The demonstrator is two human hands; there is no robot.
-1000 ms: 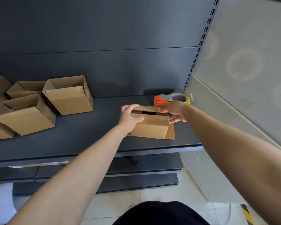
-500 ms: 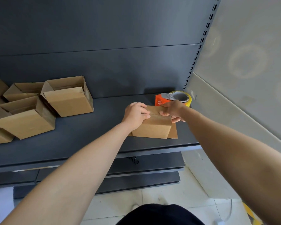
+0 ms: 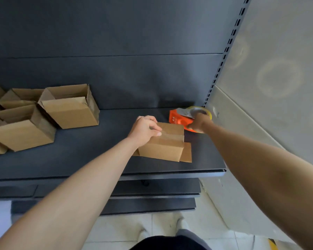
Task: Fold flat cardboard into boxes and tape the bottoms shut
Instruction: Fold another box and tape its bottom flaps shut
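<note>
A small cardboard box (image 3: 163, 147) stands on the dark shelf (image 3: 98, 159) with its flaps folded down on top. My left hand (image 3: 144, 128) rests on the box's left top edge, fingers curled over the folded flaps and holding them down. Under the box lies a flat piece of cardboard (image 3: 186, 153). Behind the box sits an orange tape dispenser (image 3: 179, 119) with a yellow-rimmed tape roll. My right hand (image 3: 199, 123) has closed around the dispenser's near end.
Several folded open boxes (image 3: 69, 107) are grouped at the left of the shelf. A perforated upright (image 3: 222, 56) and a pale wall panel bound the shelf on the right. Lower shelves and tiled floor lie below.
My right hand left the box top and moved back right onto the tape dispenser. My left hand stayed on the box, holding the flaps closed.
</note>
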